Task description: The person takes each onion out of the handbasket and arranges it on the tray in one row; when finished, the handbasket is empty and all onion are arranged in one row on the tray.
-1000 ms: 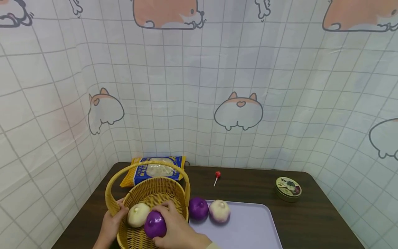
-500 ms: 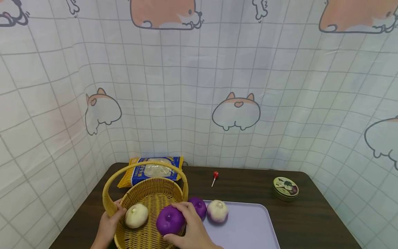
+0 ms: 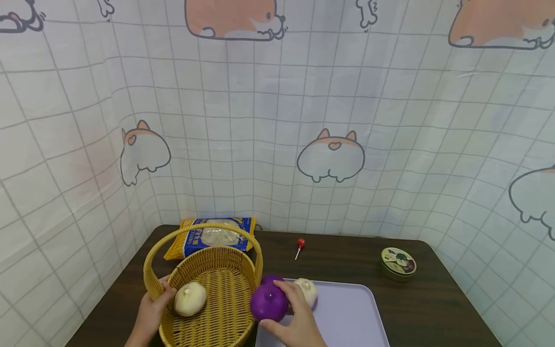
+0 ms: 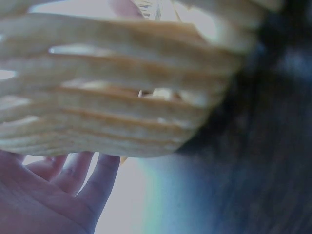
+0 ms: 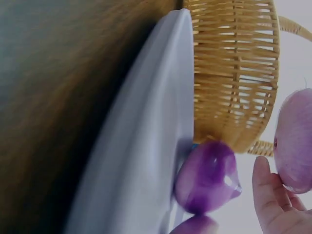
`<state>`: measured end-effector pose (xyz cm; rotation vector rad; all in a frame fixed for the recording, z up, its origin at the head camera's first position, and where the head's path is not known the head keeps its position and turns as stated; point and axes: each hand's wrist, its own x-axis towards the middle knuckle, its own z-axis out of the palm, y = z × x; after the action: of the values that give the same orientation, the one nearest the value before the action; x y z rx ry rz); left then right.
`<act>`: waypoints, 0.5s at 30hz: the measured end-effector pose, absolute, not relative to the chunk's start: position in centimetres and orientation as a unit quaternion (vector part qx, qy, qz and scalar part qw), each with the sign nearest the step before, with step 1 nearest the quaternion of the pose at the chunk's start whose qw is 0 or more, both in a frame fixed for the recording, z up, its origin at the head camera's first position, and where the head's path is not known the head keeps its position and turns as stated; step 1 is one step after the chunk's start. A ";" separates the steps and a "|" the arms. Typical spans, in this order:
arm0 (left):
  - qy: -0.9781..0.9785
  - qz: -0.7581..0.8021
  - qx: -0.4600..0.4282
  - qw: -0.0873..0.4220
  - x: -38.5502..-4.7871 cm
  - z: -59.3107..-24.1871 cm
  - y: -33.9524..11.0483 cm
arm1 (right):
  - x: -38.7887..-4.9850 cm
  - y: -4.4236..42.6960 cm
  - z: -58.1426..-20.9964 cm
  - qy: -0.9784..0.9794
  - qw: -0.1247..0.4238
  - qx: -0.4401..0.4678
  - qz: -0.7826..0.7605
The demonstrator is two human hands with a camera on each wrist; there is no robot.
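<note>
My left hand [image 3: 152, 311] grips the left rim of a yellow wicker basket [image 3: 231, 308], near the foot of its arched handle. Inside the basket lies a white onion [image 3: 190, 299]. My right hand [image 3: 299, 315] holds a purple onion [image 3: 269, 302] between thumb and fingers, just past the basket's right side and over the edge of a pale lilac tray [image 3: 351, 313]. Another purple onion [image 5: 207, 178] sits on the tray, partly hidden behind the held one in the head view. Next to it is a white-and-purple onion [image 3: 310, 290]. In the left wrist view, fingers [image 4: 97, 183] lie against the blurred weave.
Behind the basket lies a blue and yellow food bag [image 3: 217, 235]. A red lollipop [image 3: 300, 245] is at the back of the dark wooden table [image 3: 442, 299], and a round green tin [image 3: 398, 264] stands at the right. A patterned cloth hangs behind.
My right hand has carried the purple onion rightward, from inside the basket to above the tray's left edge. My left hand keeps its grip on the basket.
</note>
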<state>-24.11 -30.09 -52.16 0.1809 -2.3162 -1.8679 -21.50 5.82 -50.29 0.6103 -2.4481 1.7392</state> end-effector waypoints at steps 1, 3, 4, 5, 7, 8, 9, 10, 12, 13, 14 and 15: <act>-0.775 -0.624 0.059 0.083 -24.1 -52.1 -30.1 | -21.5 6.1 -50.4 -0.799 0.040 0.194 0.567; -0.775 -0.623 0.056 0.091 -24.1 -52.1 -30.0 | -21.5 6.6 -50.7 -0.800 0.046 0.185 0.568; -0.774 -0.623 0.054 0.095 -24.0 -52.1 -30.0 | -21.5 6.9 -50.9 -0.799 0.053 0.181 0.571; -0.775 -0.622 0.054 0.098 -24.0 -52.1 -30.0 | -21.5 7.1 -51.0 -0.800 0.060 0.174 0.572; -0.777 -0.619 0.054 0.103 -24.0 -52.2 -30.0 | -21.6 7.6 -51.3 -0.800 0.079 0.160 0.573; -0.778 -0.618 0.054 0.104 -24.0 -52.2 -30.0 | -21.7 7.9 -51.4 -0.802 0.089 0.153 0.571; -0.779 -0.617 0.054 0.104 -24.0 -52.2 -30.0 | -21.7 8.2 -51.6 -0.802 0.098 0.146 0.571; -0.780 -0.615 0.056 0.103 -24.0 -52.2 -30.0 | -21.7 8.5 -51.7 -0.801 0.105 0.139 0.573; -0.781 -0.614 0.056 0.101 -24.0 -52.3 -30.0 | -21.8 9.0 -51.9 -0.803 0.114 0.126 0.572; -0.781 -0.614 0.057 0.100 -24.0 -52.3 -30.0 | -21.8 9.3 -52.0 -0.803 0.116 0.121 0.572; -0.781 -0.614 0.056 0.099 -24.0 -52.3 -30.0 | -21.8 9.6 -52.0 -0.803 0.117 0.115 0.573; -0.780 -0.615 0.057 0.099 -24.0 -52.3 -30.0 | -21.9 9.9 -52.1 -0.803 0.118 0.109 0.575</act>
<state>-23.98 -30.01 -52.26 0.1682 -2.3082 -1.8193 -21.89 9.89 -52.09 0.3189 -2.3474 1.6805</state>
